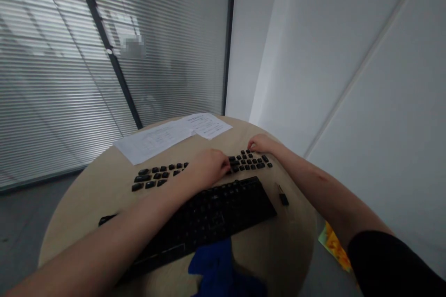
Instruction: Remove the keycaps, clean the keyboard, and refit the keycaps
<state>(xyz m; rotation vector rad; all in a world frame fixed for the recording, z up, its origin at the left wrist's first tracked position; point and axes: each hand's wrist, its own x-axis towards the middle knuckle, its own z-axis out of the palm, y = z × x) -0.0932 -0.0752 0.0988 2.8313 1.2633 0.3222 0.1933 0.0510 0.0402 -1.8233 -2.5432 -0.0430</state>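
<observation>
Black keycaps are laid out in rows on a round table. My left hand reaches across the keyboard to the middle of these rows. Its fingers are curled down and pressed together among the caps, and whatever they hold is hidden. At the far right end of the rows, my right hand has its fingers pinched together beside the outermost caps; I cannot make out anything between them. The black keyboard lies in front of the rows, partly covered by my left forearm.
The wooden table has printed papers at its far edge. A small black-handled tool sits right of the keyboard. Blue cloth lies at the near side. A yellow-orange packet is below, right. Walls and glass with blinds stand behind.
</observation>
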